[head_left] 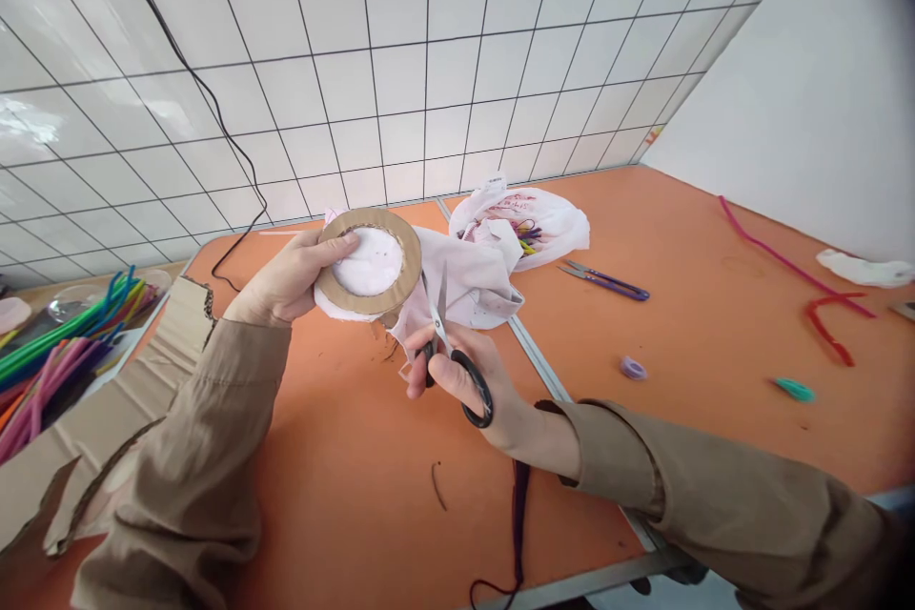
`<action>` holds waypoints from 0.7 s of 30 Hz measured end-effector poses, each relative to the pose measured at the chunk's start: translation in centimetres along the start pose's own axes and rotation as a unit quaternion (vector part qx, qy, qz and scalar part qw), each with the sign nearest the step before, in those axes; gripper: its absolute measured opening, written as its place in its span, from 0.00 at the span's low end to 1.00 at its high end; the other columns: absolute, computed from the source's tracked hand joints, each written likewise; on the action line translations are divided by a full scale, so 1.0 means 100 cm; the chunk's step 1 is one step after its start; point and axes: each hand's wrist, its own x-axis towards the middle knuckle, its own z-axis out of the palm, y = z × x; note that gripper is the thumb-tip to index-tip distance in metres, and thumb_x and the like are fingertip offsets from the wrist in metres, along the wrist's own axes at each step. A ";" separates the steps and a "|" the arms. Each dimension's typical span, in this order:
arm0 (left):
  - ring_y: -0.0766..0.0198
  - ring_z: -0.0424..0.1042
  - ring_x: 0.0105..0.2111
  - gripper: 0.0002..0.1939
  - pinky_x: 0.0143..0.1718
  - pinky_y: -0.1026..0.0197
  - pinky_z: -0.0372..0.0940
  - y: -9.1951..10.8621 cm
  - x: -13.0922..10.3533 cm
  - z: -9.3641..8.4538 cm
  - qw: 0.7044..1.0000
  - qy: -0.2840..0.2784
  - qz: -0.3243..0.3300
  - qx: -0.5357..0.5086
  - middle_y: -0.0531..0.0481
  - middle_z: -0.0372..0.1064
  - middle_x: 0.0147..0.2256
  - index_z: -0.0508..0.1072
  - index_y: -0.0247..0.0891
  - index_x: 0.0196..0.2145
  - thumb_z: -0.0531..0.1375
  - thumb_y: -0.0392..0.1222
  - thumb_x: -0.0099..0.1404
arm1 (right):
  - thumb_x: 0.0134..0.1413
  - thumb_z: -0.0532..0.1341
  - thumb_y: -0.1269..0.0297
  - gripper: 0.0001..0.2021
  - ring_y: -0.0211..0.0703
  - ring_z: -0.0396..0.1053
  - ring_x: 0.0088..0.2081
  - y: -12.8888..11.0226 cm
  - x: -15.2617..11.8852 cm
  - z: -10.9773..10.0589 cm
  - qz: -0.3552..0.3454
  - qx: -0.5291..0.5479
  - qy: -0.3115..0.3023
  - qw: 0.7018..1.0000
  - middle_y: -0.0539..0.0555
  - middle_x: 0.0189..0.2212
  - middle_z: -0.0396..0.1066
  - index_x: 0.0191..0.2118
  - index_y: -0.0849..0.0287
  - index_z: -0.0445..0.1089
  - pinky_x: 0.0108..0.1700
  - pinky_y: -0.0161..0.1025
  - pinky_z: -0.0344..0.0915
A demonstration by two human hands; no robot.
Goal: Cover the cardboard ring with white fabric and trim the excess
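Orange worktop [343, 457], cloth-trimming partway.
Left hand [286, 281] pinching cardboard ring [343, 300] over white fabric [464, 281]; right hand [464, 381] closed around scissors [447, 353], blades parted; excess cloth uncut.

The orange table [343, 457] carries purple snips [607, 279], a white bag [550, 219], red pipe cleaners [825, 324], and what looks like a teal clip [793, 389].

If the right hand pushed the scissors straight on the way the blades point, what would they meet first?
Probably the white fabric hanging beside the cardboard ring that the left hand holds; the scissors in the right hand point up into it, though depth is unclear.
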 end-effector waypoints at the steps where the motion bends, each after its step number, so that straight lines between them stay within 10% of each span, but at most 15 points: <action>1: 0.53 0.76 0.36 0.17 0.37 0.57 0.72 0.000 0.000 0.000 1.000 0.002 0.000 -0.002 0.39 0.78 0.36 0.79 0.30 0.39 0.67 0.47 0.58 | 0.55 0.62 0.42 0.21 0.42 0.70 0.26 0.002 -0.002 0.000 -0.006 -0.010 0.001 1.000 0.50 0.22 0.68 0.37 0.58 0.66 0.34 0.43 0.68; 7: 0.52 0.76 0.40 0.14 0.41 0.57 0.72 0.000 0.000 0.004 1.000 0.014 0.001 -0.011 0.38 0.78 0.39 0.78 0.30 0.39 0.65 0.44 0.62 | 0.55 0.63 0.55 0.12 0.40 0.68 0.25 0.002 -0.008 0.002 -0.103 -0.116 0.017 0.988 0.50 0.24 0.69 0.38 0.57 0.67 0.30 0.40 0.65; 14: 0.53 0.76 0.38 0.15 0.39 0.57 0.72 0.001 -0.004 0.005 0.999 -0.032 -0.023 -0.008 0.40 0.79 0.38 0.79 0.31 0.40 0.67 0.46 0.60 | 0.53 0.65 0.63 0.13 0.47 0.71 0.42 -0.018 0.030 -0.027 -0.275 -0.244 0.217 0.904 0.53 0.37 0.71 0.45 0.53 0.66 0.46 0.49 0.68; 21: 0.56 0.76 0.36 0.16 0.35 0.61 0.71 -0.002 -0.002 0.001 0.995 -0.094 -0.023 -0.011 0.40 0.78 0.36 0.79 0.31 0.39 0.68 0.47 0.58 | 0.53 0.66 0.59 0.23 0.59 0.67 0.55 -0.025 0.049 -0.057 -0.237 -0.279 0.169 0.915 0.60 0.51 0.69 0.54 0.50 0.62 0.54 0.59 0.65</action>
